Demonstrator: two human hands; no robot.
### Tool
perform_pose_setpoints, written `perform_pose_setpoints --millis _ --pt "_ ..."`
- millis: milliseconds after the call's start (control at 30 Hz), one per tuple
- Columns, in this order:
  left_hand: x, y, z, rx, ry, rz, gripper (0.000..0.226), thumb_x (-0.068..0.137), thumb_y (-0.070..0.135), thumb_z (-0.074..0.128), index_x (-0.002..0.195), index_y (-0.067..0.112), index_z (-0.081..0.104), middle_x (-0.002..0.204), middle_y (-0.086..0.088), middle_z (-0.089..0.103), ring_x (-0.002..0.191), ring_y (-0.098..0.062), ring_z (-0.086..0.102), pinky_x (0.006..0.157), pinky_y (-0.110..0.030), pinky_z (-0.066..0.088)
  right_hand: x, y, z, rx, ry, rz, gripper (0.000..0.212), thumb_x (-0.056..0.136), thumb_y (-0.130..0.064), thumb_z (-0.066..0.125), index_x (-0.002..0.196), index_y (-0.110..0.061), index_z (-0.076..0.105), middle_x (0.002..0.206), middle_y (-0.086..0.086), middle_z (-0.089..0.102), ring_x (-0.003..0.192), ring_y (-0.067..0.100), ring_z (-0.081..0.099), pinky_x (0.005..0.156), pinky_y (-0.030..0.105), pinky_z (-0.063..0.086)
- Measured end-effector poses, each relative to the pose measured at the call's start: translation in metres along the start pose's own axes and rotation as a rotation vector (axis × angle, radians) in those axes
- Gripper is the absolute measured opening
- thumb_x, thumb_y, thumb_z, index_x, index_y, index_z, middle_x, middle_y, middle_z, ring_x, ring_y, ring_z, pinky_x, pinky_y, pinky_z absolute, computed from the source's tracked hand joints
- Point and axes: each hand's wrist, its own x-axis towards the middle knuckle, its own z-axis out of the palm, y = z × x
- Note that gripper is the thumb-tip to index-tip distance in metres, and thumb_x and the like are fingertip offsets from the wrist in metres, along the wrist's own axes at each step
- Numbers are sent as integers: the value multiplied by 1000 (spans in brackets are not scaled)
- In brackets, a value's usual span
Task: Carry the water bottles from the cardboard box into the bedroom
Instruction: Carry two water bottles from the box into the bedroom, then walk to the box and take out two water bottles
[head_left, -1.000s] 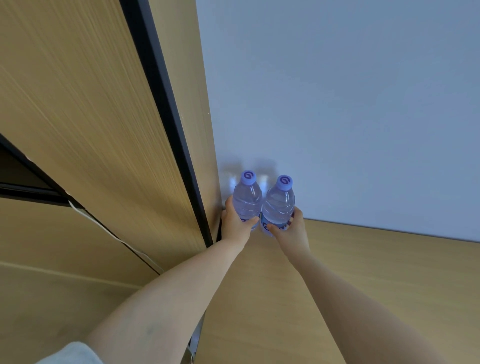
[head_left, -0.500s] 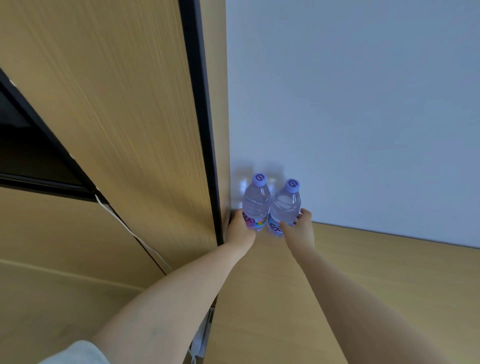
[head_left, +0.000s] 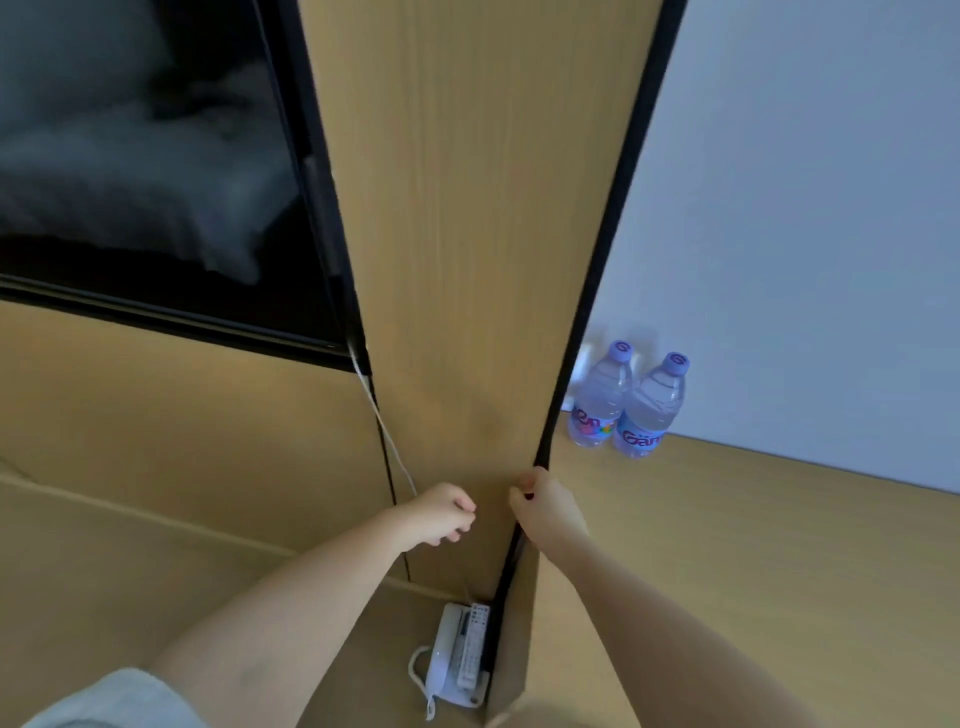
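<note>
Two bare forearms, left hand (head_left: 441, 514) and right hand (head_left: 545, 506) ungloved. Pale grey-white short sleeve (head_left: 111, 701) edge on left arm.

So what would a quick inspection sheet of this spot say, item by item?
Surface: wooden desktop, bare in front of the bottles.
Job's things: two water bottles upright, side by side against the wall, caps on.
Clutter: white phone on the lower shelf, beside the panel.
Hands: left hand loosely curled, holding nothing; right hand at the dark edge of the wooden panel, fingers hidden behind it, grip unclear.
Cables: thin white cord running down the panel; coiled phone cord.
Surroundings: dark glass at left reflecting a bed.
</note>
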Motion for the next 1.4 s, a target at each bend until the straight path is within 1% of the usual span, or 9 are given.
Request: perform_pose_setpoints --millis 100,167,267,367,467,700,967,1300,1400 --pt "-41 -52 -46 41 115 -9 35 100 17 44 133 7 50 123 -10 57 99 -18 57 72 -22 44 -13 -61 46 -63 -99 -69 36 96 -32 47 128 -15 53 118 2 61 102 21 61 86 35 52" --pt "-67 -80 -78 74 224 -4 28 101 17 42 122 7 57 114 -12 59 94 -20 55 76 -25 42 -19 -102 75 -121 -160 -144 35 96 -29 45 126 -14 54 111 3 62 95 23 62 81 34 54" --pt "-115 -132 -124 149 388 -48 22 101 15 40 102 4 59 104 -17 56 98 -23 55 83 -28 40 -32 -168 126 -269 -256 -315 37 95 -29 46 127 -11 51 120 10 60 105 30 60 85 36 51" --pt "-162 -184 -161 250 528 -161 30 99 12 42 116 3 65 123 -14 63 113 -28 59 92 -31 45 -50 -226 177 -364 -352 -476 39 95 -30 48 125 -6 54 123 14 58 110 33 58 91 40 50" --pt "-209 -242 -189 288 622 -304 29 94 11 45 114 10 66 119 -11 65 112 -28 61 91 -34 49 -66 -284 231 -425 -468 -647 33 92 -25 53 115 -3 61 115 20 64 108 34 61 89 39 51" --pt "-314 -373 -265 95 853 -657 34 94 20 45 125 20 58 130 -5 58 120 -25 55 94 -32 46 -117 -427 366 -580 -667 -932 38 94 -38 56 120 -11 59 122 12 62 111 30 60 91 35 49" --pt "-356 -470 -372 -63 902 -828 34 96 19 44 127 15 57 130 -8 59 118 -27 57 98 -36 47 -120 -578 494 -752 -763 -1196 44 93 -43 55 125 -13 55 130 12 52 117 31 54 98 42 47" --pt "-371 -584 -480 -245 884 -925 32 97 19 44 125 12 58 129 -10 59 119 -29 55 102 -39 45 -94 -717 625 -834 -860 -1280 39 97 -36 48 127 -13 54 143 11 40 122 32 49 102 47 43" --pt "-377 -629 -520 -268 840 -914 33 97 18 45 127 10 57 130 -11 59 120 -28 55 100 -34 45 -96 -752 678 -864 -882 -1289 39 99 -35 47 129 -12 53 147 12 37 125 32 48 103 47 42"
